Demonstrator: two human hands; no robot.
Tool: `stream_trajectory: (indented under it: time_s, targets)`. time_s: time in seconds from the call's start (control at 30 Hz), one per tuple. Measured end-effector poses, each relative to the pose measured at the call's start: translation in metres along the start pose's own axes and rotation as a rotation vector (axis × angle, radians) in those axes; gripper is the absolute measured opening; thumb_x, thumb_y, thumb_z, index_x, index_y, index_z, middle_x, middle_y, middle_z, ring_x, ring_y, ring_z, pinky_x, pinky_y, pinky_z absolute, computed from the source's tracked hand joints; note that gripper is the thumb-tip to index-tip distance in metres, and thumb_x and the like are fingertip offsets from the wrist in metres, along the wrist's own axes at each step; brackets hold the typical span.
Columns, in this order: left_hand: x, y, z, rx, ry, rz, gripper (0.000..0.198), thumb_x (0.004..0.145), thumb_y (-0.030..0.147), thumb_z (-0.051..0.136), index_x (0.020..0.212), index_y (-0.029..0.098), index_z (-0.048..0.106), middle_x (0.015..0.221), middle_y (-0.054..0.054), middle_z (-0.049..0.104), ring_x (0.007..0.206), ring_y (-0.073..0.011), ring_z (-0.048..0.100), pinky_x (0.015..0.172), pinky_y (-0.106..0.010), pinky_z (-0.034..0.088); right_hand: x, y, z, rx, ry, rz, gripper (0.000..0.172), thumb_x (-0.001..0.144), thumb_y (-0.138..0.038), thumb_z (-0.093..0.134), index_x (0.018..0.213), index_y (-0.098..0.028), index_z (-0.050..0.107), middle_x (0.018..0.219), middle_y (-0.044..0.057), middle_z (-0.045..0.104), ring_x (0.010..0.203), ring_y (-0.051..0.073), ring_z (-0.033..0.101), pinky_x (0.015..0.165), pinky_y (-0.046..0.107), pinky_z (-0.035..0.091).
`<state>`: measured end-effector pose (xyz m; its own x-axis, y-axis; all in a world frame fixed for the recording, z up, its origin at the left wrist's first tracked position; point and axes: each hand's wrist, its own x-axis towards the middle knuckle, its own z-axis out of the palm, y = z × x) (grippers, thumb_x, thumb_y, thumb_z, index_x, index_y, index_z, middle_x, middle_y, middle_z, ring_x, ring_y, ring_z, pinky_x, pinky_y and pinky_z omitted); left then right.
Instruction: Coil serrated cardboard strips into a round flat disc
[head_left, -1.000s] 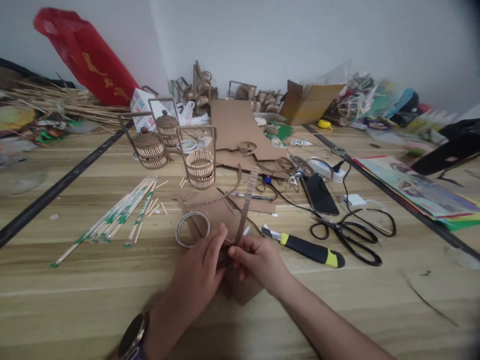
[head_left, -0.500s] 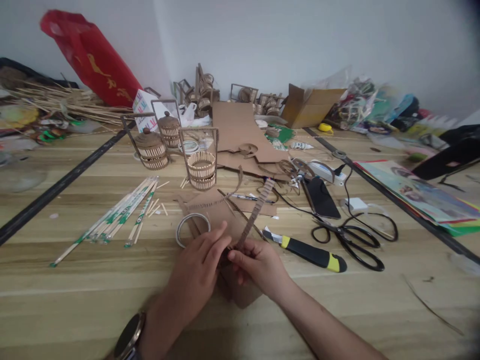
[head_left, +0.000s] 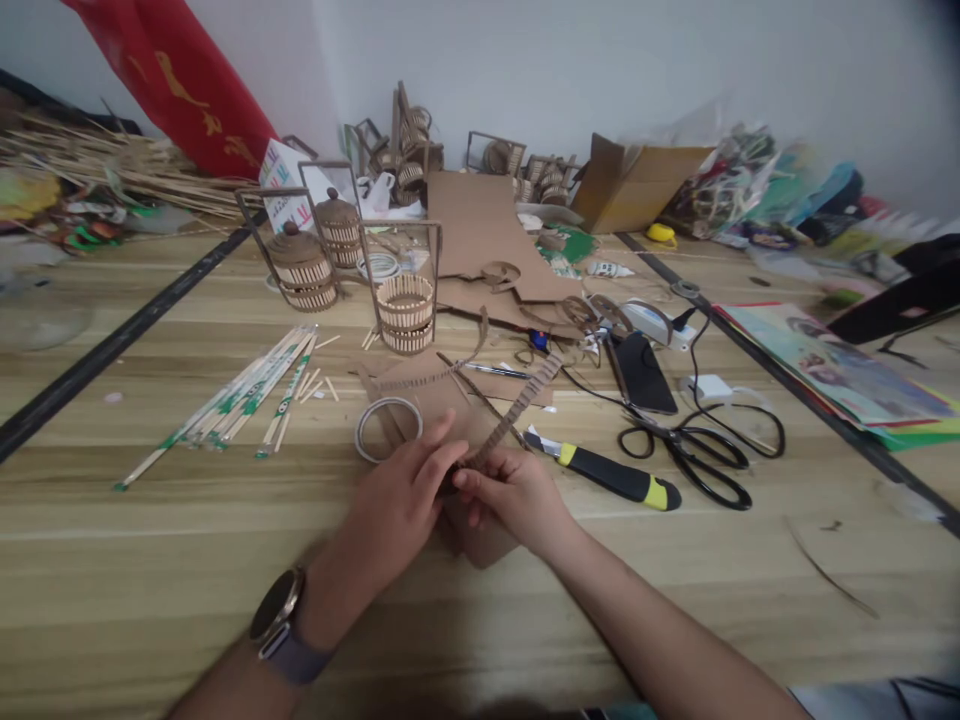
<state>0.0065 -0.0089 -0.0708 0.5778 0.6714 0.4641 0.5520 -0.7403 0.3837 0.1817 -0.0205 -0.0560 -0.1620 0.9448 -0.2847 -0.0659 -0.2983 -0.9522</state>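
Observation:
My left hand [head_left: 401, 505] and my right hand [head_left: 510, 495] meet over a piece of brown cardboard [head_left: 480, 535] lying on the wooden table [head_left: 150, 560]. Both pinch the near end of a corrugated cardboard strip [head_left: 521, 405], which slants up and away to the right. What the fingers cover at the strip's end is hidden. A roll of tape [head_left: 386, 428] lies just beyond my left hand. A watch sits on my left wrist.
A yellow-and-black utility knife [head_left: 611, 477] and black scissors [head_left: 694, 450] lie to the right, then a phone [head_left: 645, 375] with cables. Wrapped chopsticks [head_left: 240, 405] lie at left. Small stick baskets [head_left: 405, 315], cardboard sheets [head_left: 480, 240] and a box [head_left: 630, 190] stand farther back.
The strip's free end has swung down and to the right, from nearly upright to a low slant. Both hands stay pinched together at its near end. The view has shifted slightly.

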Motion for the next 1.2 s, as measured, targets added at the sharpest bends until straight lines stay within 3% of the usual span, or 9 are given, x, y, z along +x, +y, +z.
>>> stream_trajectory:
  time_s: [0.2,0.43,0.53,0.63,0.7,0.8,0.87,1.03,1.2]
  targets:
    - [-0.001,-0.001,0.004,0.01,-0.025,-0.01,0.035,0.088,0.0,0.045,0.118,0.016,0.048,0.135,-0.021,0.058,0.123,-0.0298,0.061,0.097,-0.048,0.055,0.0,-0.002,0.002,0.002,-0.025,0.053,0.052,0.049,-0.062,0.085,0.056,-0.018,0.059,0.045,-0.005,0.059,0.037,0.009,0.054,0.038,0.02,0.044]
    - [0.001,-0.003,-0.002,-0.016,-0.115,0.072,0.038,0.089,-0.004,0.039,0.118,0.018,0.05,0.141,-0.016,0.055,0.125,-0.0252,0.059,0.102,-0.047,0.052,-0.002,-0.003,0.0,-0.082,-0.047,0.029,0.053,0.055,-0.066,0.081,0.056,-0.019,0.056,0.044,-0.005,0.058,0.037,0.01,0.054,0.039,0.021,0.044]
    - [0.002,0.0,-0.002,-0.033,-0.004,0.06,0.04,0.093,0.0,0.041,0.127,0.019,0.044,0.152,-0.018,0.044,0.138,-0.027,0.047,0.107,-0.05,0.048,-0.004,-0.005,0.0,-0.102,0.007,-0.039,0.051,0.061,-0.067,0.078,0.06,-0.02,0.057,0.046,-0.004,0.06,0.039,0.011,0.056,0.04,0.022,0.045]
    - [0.002,0.003,0.001,-0.023,0.184,-0.088,0.06,0.092,0.012,0.057,0.144,0.018,0.028,0.156,-0.024,0.035,0.145,-0.033,0.036,0.107,-0.053,0.048,-0.003,-0.004,0.0,-0.093,0.109,-0.104,0.049,0.065,-0.066,0.076,0.062,-0.02,0.058,0.048,-0.002,0.062,0.04,0.013,0.058,0.041,0.023,0.046]
    - [0.001,0.004,0.005,0.009,0.181,-0.227,0.075,0.087,0.02,0.068,0.148,0.016,0.024,0.146,-0.025,0.048,0.135,-0.0352,0.051,0.097,-0.049,0.055,-0.002,-0.003,0.001,-0.071,0.13,-0.112,0.051,0.065,-0.068,0.075,0.061,-0.021,0.057,0.048,-0.001,0.062,0.04,0.014,0.057,0.041,0.023,0.046]
    - [0.0,0.007,0.009,0.06,0.111,-0.367,0.071,0.083,0.025,0.072,0.142,0.016,0.033,0.12,-0.018,0.069,0.106,-0.0322,0.071,0.081,-0.042,0.061,-0.003,0.0,0.002,-0.081,0.102,-0.114,0.051,0.067,-0.069,0.073,0.061,-0.021,0.057,0.047,-0.001,0.06,0.04,0.014,0.056,0.042,0.024,0.045]
    - [-0.001,0.009,0.01,0.079,0.105,-0.398,0.063,0.084,0.024,0.071,0.138,0.016,0.038,0.114,-0.016,0.072,0.099,-0.0306,0.073,0.078,-0.039,0.061,-0.005,0.002,0.004,-0.138,0.093,-0.123,0.05,0.07,-0.068,0.071,0.061,-0.021,0.057,0.046,-0.001,0.058,0.04,0.013,0.052,0.041,0.023,0.041]
    - [-0.001,0.01,0.008,0.154,0.088,-0.343,0.061,0.079,0.012,0.065,0.134,0.016,0.038,0.121,-0.017,0.067,0.104,-0.031,0.07,0.081,-0.04,0.06,-0.011,0.007,0.01,-0.34,0.119,-0.184,0.047,0.073,-0.06,0.071,0.054,-0.021,0.053,0.047,-0.002,0.052,0.045,0.011,0.044,0.042,0.023,0.03]
    - [-0.001,0.009,0.003,0.206,0.051,-0.3,0.057,0.074,0.005,0.057,0.126,0.021,0.042,0.106,-0.009,0.068,0.09,-0.0278,0.071,0.071,-0.037,0.058,-0.013,0.009,0.016,-0.313,0.077,-0.125,0.051,0.072,-0.064,0.068,0.052,-0.021,0.049,0.044,-0.003,0.048,0.04,0.01,0.04,0.041,0.023,0.028]
